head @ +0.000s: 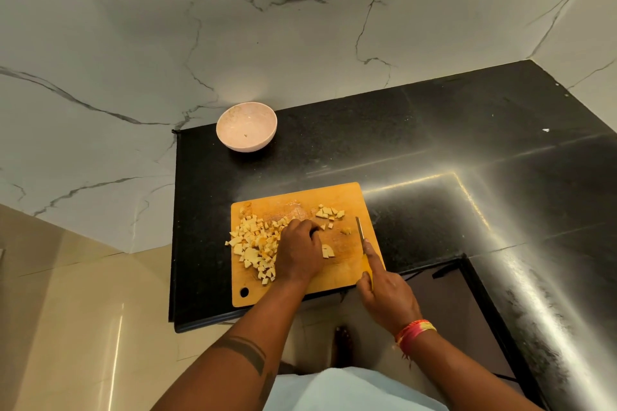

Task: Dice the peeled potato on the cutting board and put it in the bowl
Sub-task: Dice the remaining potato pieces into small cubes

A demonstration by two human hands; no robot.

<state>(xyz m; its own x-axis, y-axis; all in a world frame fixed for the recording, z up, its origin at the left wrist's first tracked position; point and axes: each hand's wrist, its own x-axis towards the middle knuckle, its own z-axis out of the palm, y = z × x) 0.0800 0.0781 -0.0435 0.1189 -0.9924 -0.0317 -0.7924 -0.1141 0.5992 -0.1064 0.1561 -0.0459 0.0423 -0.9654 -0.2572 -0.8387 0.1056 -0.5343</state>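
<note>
Our left hand [299, 248] rests curled on the dice pile [255, 245], probably gathering it. Right hand [384, 293] grasps the knife [362, 243]. Bowl [246, 126] lies well beyond the cutting board [334, 207], far-left, nearer the left hand.

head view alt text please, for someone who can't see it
A person's left hand rests among pale diced potato pieces on a wooden cutting board, while the right hand holds a yellow-handled knife. A pink bowl sits behind on the black counter.

Open black counter [334, 150] between board [347, 200] at lower centre and bowl [246, 126] at upper left. Dice pile [253, 247] crowds board's left half; left hand [298, 252] beside it. Wall [100, 60] close behind bowl. Counter right of board bare.
</note>
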